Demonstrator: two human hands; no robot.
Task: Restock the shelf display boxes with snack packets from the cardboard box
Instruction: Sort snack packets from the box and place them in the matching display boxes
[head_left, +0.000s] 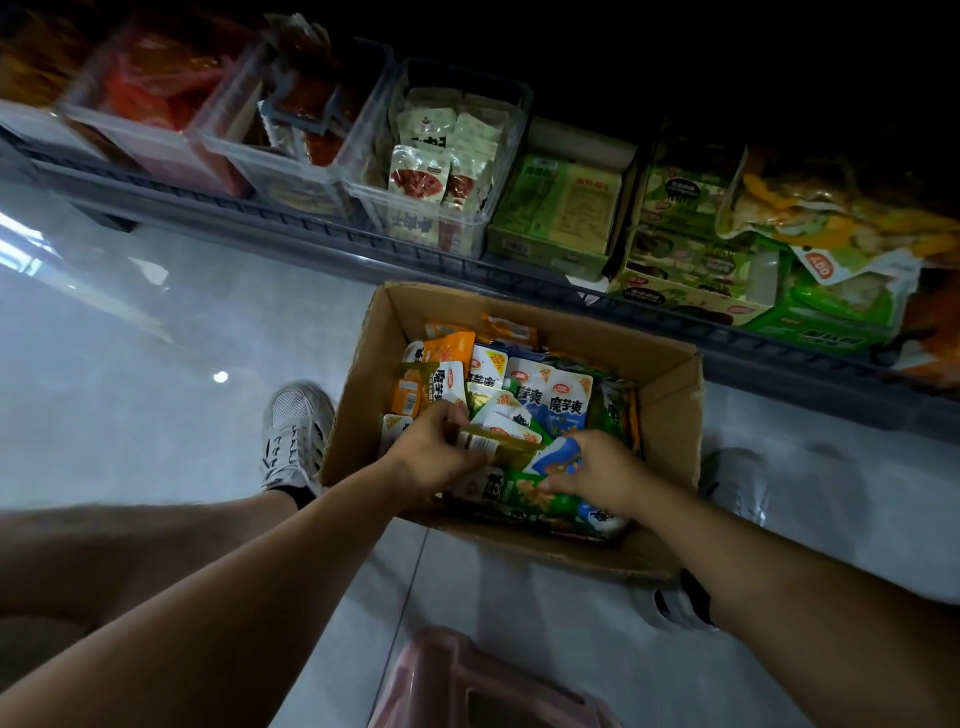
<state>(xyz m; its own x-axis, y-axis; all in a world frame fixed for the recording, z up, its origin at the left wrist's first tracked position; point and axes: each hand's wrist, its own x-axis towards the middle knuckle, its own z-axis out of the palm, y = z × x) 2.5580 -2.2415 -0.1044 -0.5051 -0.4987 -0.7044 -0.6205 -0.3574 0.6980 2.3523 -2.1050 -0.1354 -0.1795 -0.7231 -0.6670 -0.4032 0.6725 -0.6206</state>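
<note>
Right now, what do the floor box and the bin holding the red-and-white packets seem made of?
Floor box: likely cardboard, matte brown, with creased flaps. Bin: apparently clear rigid plastic, glossy; packets show through its walls.

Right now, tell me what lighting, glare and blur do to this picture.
Head view: dim overall, shelf back lost in black; glare spot and pale streaks on the floor; left clear bins smeared by blur; shelf rail skewed by the wide lens; snack packets in the cardboard box readable.
</note>
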